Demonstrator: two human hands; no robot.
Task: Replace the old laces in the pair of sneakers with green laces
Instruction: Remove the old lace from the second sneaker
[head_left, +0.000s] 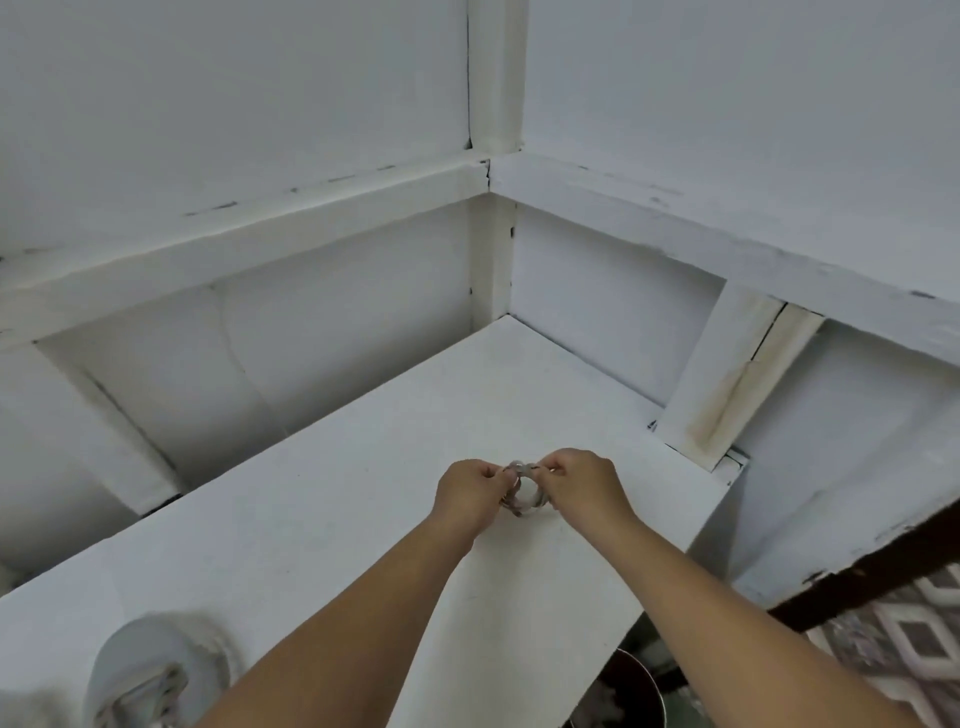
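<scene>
Coiled lace (521, 493), beyond sneaker (156, 670): pinched by left hand (467, 493) and right hand (584, 486); a loosened pinch risks uncoiling.

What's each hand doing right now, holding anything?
Left hand: fingers curled, pinching the coiled lace.
Right hand: fingers curled, pinching the same lace from the other side.

A white table (363, 467) set in a wall corner carries a pale, blurred sneaker (150, 670) at its near-left edge.
</scene>
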